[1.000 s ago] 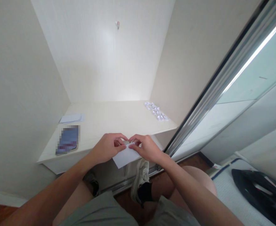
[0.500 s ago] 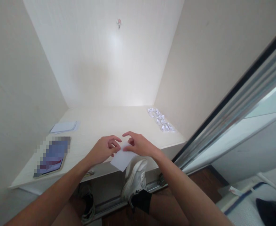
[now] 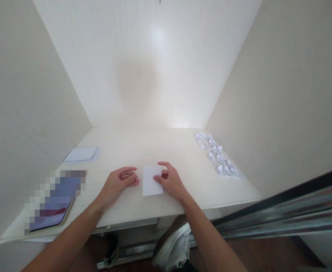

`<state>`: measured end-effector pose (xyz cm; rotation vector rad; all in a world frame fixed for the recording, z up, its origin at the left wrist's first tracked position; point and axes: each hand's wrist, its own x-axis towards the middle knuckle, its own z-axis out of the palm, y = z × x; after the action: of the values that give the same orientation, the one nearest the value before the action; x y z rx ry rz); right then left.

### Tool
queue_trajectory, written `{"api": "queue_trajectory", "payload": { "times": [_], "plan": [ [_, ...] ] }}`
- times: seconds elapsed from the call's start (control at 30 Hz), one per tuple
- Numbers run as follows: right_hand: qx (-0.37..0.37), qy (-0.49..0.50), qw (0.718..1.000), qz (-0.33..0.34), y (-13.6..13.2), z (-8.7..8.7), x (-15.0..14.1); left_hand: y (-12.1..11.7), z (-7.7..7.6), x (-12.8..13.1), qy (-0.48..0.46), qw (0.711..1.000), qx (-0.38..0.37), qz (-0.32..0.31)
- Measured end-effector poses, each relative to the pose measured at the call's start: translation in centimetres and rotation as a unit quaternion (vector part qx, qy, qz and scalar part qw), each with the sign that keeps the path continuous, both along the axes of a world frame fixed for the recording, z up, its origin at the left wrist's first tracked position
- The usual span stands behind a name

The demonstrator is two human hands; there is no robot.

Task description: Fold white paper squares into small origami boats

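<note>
A small white sheet of paper [image 3: 150, 183] is pinched at its right edge between the thumb and fingers of my right hand [image 3: 170, 182], over the front part of the white shelf [image 3: 132, 147]. My left hand [image 3: 122, 183] is just left of the sheet and apart from it. Its fingers are loosely curved and spread, with nothing visible in them. Whether the sheet touches the shelf surface I cannot tell.
A stack of white paper [image 3: 82, 154] lies at the left wall. In front of it is a tablet [image 3: 55, 213], partly pixelated. Several small folded white paper pieces [image 3: 217, 155] lie along the right side. A metal sliding-door rail [image 3: 282, 211] runs at lower right, with shoes [image 3: 174, 245] below the shelf.
The sheet has moved from in front of the shelf edge to over the shelf. My left hand has come away from it, and the view has shifted.
</note>
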<state>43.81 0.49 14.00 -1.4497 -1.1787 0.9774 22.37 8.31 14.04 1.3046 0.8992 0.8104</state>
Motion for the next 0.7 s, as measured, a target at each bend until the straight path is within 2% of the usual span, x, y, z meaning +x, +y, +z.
{"api": "queue_trajectory", "payload": {
  "times": [0.4, 0.7],
  "plan": [
    [0.018, -0.031, 0.999, -0.006, -0.9, 0.1, -1.0, -0.4, 0.2, 0.8, 0.014, 0.998, 0.035, -0.041],
    [0.000, -0.012, 1.000, -0.004, -0.9, 0.3, -1.0, -0.5, -0.5, 1.3, 0.019, 0.996, 0.069, -0.051]
  ]
}}
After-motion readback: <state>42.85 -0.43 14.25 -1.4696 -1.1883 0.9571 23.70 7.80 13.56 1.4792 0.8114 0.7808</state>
